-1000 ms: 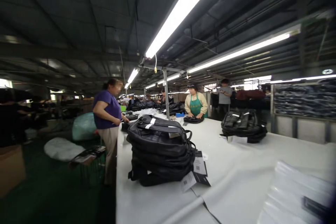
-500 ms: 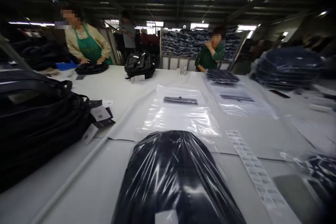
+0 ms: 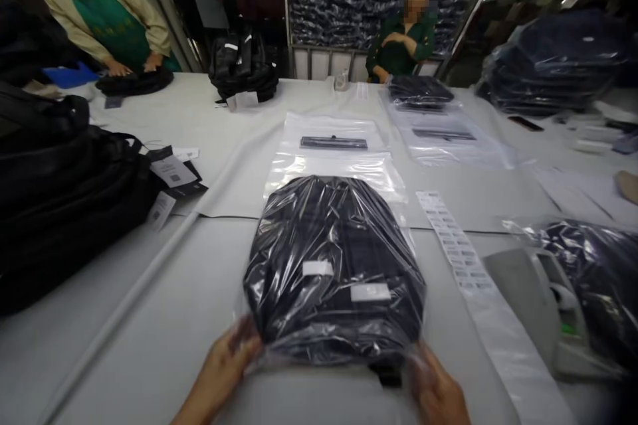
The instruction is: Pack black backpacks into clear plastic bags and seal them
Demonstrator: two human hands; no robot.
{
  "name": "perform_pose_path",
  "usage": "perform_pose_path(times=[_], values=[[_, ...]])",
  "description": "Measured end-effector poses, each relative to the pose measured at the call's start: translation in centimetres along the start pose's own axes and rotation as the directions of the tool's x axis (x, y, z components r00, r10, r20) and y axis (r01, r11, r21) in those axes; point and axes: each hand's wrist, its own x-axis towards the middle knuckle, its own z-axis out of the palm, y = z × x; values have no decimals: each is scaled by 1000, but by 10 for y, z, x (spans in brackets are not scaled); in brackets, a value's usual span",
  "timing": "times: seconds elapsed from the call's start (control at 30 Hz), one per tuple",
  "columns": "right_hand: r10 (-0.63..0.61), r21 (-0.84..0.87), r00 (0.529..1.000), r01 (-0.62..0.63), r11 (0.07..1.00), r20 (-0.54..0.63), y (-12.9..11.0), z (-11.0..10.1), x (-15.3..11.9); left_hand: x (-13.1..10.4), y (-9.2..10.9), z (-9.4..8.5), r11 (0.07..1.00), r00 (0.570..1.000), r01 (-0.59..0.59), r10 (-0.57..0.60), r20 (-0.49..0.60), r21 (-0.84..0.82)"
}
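A dark backpack (image 3: 333,226) lies on the white table in front of me inside a clear plastic bag (image 3: 343,332). Two white labels show on its upper side. At the bag's near left corner, my left hand (image 3: 232,355) is closed on the plastic. My right hand (image 3: 436,385) grips the near right corner, with its fingers partly behind the film and blurred. A short black strap end (image 3: 387,374) sticks out below the near edge. Just beyond the backpack lie flat clear bags (image 3: 339,126) with a dark printed panel.
Black bags with hang tags (image 3: 172,169) are piled at left. To the right are a strip of labels (image 3: 461,255), a grey label dispenser (image 3: 528,299) and another wrapped bag (image 3: 598,272). Across the table are two people, more stacked bags (image 3: 244,70) and a phone (image 3: 526,123).
My view has tipped downward, and both hands have come into sight at the bag's near corners. More of the wrapped backpack now shows, including its near edge and two labels.
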Motion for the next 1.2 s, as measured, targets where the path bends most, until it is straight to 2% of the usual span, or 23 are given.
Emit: perform_pose_path(times=[0.1,0.17,0.23,0.3,0.37,0.43,0.5,0.6,0.67,0.77,0.83,0.9,0.93,1.0,1.07,1.1,1.13,1.2], values=[[81,-5,995,-81,997,-52,22,-5,1,-4,-6,-9,986,998,29,-19,62,-166],[137,-63,984,-144,988,-110,27,-13,-1,-17,-9,-11,992,998,-30,37,54,-124],[149,-95,980,-162,982,-132,22,-22,-6,-33,-9,-9,998,998,-61,61,30,-19],[107,-88,986,-119,989,-125,7,-30,-10,-41,-7,-6,995,996,-58,63,-67,82],[34,-67,991,-43,997,-130,-13,-38,-11,-39,-2,-3,992,982,-67,85,-168,110],[-57,-43,989,52,998,-140,-34,-47,-9,-29,4,4,998,979,-55,55,-196,5],[-139,-24,979,137,990,-149,-53,-55,-7,-19,8,14,985,981,-26,-8,-196,-173],[-229,-14,956,230,973,-181,-65,-62,-8,-11,2,26,951,961,-44,-43,-272,-305],[-264,-47,930,261,964,-255,-53,-60,-11,-14,-11,26,959,939,-74,-25,-343,-273],[-269,-148,903,231,962,-336,-8,-51,-22,-25,-39,13,971,914,-64,-35,-404,-231],[-262,-201,915,207,957,-308,25,-47,-29,-34,-56,2,971,911,-35,-67,-407,-238],[-202,-215,941,146,966,-271,46,-47,-35,-41,-67,-4,961,921,-16,-94,-379,-277],[-132,-200,959,82,976,-250,51,-48,-38,-44,-69,-6,952,927,-10,-106,-360,-305],[87,-95,985,-102,990,-147,51,-48,-46,-49,-70,-5,928,936,-1,-130,-327,-373],[287,83,955,-293,952,73,45,-41,-59,-52,-69,-1,895,939,2,-156,-308,-446],[308,168,930,-342,925,200,40,-34,-67,-53,-68,1,877,940,2,-166,-299,-481],[269,233,910,-349,908,314,35,-26,-75,-54,-68,3,858,941,2,-174,-289,-513],[93,294,882,-251,922,462,24,-5,-89,-56,-69,6,821,945,2,-189,-268,-571]])
